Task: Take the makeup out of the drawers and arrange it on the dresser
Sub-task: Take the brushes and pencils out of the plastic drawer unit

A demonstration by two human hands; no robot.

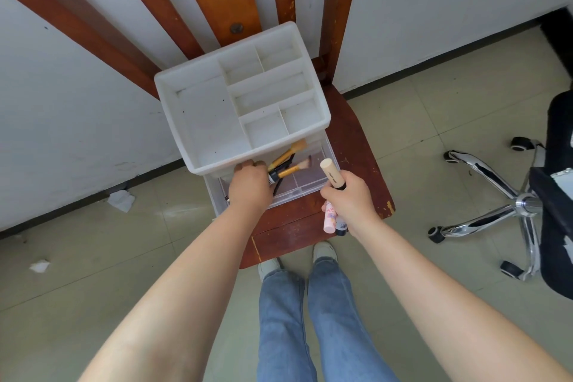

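**Both hands busy at the open drawer**

White organizer (242,102) sits on a wooden chair seat (356,146), pushed toward the seat's back edge, against the slatted backrest. Its top tray compartments show bare white plastic. Clear drawer (310,186) is pulled out toward the seat's front edge. Left hand (251,186) is down in the drawer, fingers curled round a bunch of makeup brushes (286,164) w/ yellow handles and black ferrules; bristle ends fan out toward the drawer's right side. Right hand (348,198) hovers just right of the drawer, over the seat's front-right part, fist wrapped round several tubes: a beige-capped stick (330,172) pokes up out of the grip, a pink tube (329,220) and a dark-capped tube (341,226) hang out below. Office chair base (483,195) stands on the tile floor at right; crumpled paper scraps (121,200) lie on the floor at left.
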